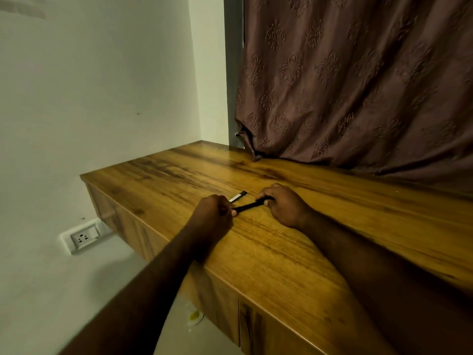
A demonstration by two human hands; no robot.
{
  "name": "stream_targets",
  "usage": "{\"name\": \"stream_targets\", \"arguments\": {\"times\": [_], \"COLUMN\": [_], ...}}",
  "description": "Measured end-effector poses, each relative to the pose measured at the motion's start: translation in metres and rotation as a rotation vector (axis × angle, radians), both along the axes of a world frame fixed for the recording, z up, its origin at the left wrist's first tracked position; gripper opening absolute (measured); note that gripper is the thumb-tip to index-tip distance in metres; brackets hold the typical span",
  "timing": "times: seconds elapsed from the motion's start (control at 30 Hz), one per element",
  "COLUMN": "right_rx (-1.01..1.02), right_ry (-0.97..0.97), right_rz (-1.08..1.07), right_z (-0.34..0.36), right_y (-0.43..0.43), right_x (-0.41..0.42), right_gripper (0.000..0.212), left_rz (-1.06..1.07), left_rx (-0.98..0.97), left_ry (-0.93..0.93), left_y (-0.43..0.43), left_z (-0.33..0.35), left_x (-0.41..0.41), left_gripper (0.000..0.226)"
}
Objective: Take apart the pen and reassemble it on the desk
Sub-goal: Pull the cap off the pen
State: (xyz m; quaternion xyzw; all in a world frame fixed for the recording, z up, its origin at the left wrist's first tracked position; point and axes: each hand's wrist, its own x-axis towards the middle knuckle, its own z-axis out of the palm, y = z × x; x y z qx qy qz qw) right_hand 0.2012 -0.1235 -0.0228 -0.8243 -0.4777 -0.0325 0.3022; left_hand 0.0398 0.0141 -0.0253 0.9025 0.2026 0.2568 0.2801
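In the head view, a slim black plastic pen barrel (249, 206) is held just above a long wooden desk with a warm brown grain (294, 252), between the two hands. The left hand (213, 216) is closed in a pinch on the barrel's nearer, lower end, and the right hand (280, 204) is closed around its farther, upper end. The barrel's long axis runs from lower left to upper right, so each hand sits at one end and neither is nearer than the other; any pull or twist would, by judgement, have to act along that line.

Just beyond the left hand, a short piece with a pale body and a dark tip (238, 196) lies on the desk, roughly parallel to the barrel and close beside it. It is taken to be a removed part of the pen, a cap or an inner piece, but it is too small to say which. The left hand appears the nearer to it.

Both ends of the barrel are covered by fingers, so it cannot be told whether a joint there is open or seated, nor whether the pen is being separated or rejoined. A patterned brown curtain (358, 85) hangs onto the desk's far edge, and a white wall socket (82, 237) is seen below the desk's left end.
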Motion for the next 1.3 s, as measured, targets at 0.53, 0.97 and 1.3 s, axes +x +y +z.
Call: {"name": "stream_targets", "arguments": {"times": [0.53, 0.97, 1.3], "right_rx": [0.436, 0.332, -0.037], "right_ry": [0.503, 0.375, -0.137], "right_rz": [-0.215, -0.072, -0.054], "right_z": [0.003, -0.002, 0.003], "right_y": [-0.009, -0.023, -0.023], "right_x": [0.002, -0.002, -0.022], "right_gripper": [0.047, 0.029, 0.016], "left_rz": [0.131, 0.274, 0.082], "left_rx": [-0.241, -0.787, 0.106], "left_ry": [-0.195, -0.675, -0.239], "left_y": [0.013, 0.035, -0.013], "left_z": [0.000, 0.004, 0.001], "left_x": [-0.011, -0.021, 0.000], "left_gripper": [0.033, 0.042, 0.021]}}
